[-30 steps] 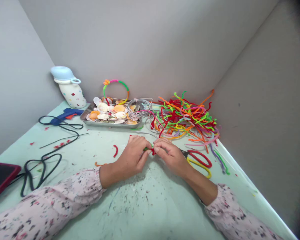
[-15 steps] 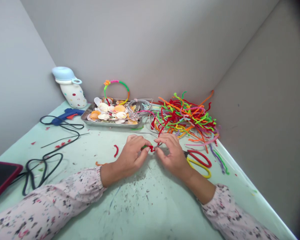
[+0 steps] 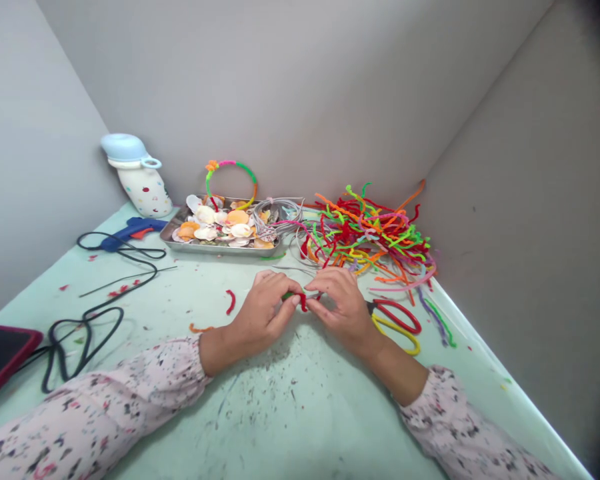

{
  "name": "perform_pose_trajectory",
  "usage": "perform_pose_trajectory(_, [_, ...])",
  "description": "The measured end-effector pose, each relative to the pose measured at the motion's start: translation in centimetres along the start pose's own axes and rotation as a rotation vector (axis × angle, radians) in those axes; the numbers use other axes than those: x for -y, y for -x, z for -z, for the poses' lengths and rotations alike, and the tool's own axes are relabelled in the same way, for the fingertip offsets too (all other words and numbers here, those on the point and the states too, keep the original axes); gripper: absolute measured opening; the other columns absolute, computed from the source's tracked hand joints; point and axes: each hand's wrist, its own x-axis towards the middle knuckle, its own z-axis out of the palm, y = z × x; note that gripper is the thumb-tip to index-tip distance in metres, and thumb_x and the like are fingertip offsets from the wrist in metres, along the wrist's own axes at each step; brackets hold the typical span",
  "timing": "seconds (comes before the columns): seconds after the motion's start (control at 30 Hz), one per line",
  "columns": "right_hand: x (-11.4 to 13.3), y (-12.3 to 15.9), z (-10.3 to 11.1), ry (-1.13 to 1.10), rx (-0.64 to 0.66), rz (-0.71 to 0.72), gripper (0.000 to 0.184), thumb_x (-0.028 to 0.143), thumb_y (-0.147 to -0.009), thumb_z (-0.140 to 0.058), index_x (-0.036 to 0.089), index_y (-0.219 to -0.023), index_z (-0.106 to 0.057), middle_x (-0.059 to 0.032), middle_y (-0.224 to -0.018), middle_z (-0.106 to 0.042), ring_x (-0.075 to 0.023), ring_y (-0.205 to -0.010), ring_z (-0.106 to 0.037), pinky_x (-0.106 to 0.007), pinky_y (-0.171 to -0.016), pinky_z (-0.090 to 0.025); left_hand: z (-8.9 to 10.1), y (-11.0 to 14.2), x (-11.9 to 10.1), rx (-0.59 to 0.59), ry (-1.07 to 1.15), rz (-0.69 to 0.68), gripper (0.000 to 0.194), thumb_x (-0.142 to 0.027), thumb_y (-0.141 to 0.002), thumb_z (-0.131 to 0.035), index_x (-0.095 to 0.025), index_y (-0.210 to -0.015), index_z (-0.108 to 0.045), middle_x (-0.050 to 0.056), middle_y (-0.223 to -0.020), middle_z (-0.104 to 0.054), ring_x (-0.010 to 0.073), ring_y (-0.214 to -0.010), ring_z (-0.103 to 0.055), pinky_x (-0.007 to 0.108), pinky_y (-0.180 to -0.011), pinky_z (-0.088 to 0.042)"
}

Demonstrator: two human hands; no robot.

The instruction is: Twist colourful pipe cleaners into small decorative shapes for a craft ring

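My left hand (image 3: 265, 312) is closed in a pinch, with a bit of green fuzzy pipe cleaner showing at its fingertips. Between the two hands a short red pipe cleaner (image 3: 303, 302) sticks out, bent downward at its end. My right hand (image 3: 344, 308) faces the left one, thumb and forefinger closed near a piece of grey wire (image 3: 314, 297) beside the red pipe cleaner. The fingers hide how the pieces join. Behind my right hand lie scissors (image 3: 396, 317) with red and yellow handles, their blades partly covered by the hand.
A metal tray (image 3: 220, 250) of seashells stands at the back, with a colourful pipe-cleaner ring (image 3: 255, 180) and a grey wire coil (image 3: 295, 212). Right of it is a pipe-cleaner heap (image 3: 375, 233). At left are a bottle (image 3: 143, 187), blue glue gun (image 3: 130, 230), black cord (image 3: 93, 310) and red-edged device (image 3: 5, 360).
Both hands stay almost in place. The red pipe cleaner between the fingertips now hangs lower and looks straighter, and the right fingertips have shifted slightly against it.
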Motion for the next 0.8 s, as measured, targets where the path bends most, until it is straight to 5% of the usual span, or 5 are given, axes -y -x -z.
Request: perform_pose_trajectory(0.8, [0.65, -0.06, 0.26, -0.006, -0.010, 0.006, 0.008, 0.023, -0.085, -0.060, 0.025, -0.090, -0.065, -0.0038, -0.087, -0.068, -0.0220, -0.095, -0.059, -0.044, -0.091, -0.044, -0.05, -0.06, 0.20, -0.033, -0.021, 0.012, 0.015, -0.024, -0.093, -0.042, -0.018, -0.090, -0.057, 0.003, -0.080, -0.060, 0.0186, -0.080, -0.051, 0.036, -0.080, -0.037])
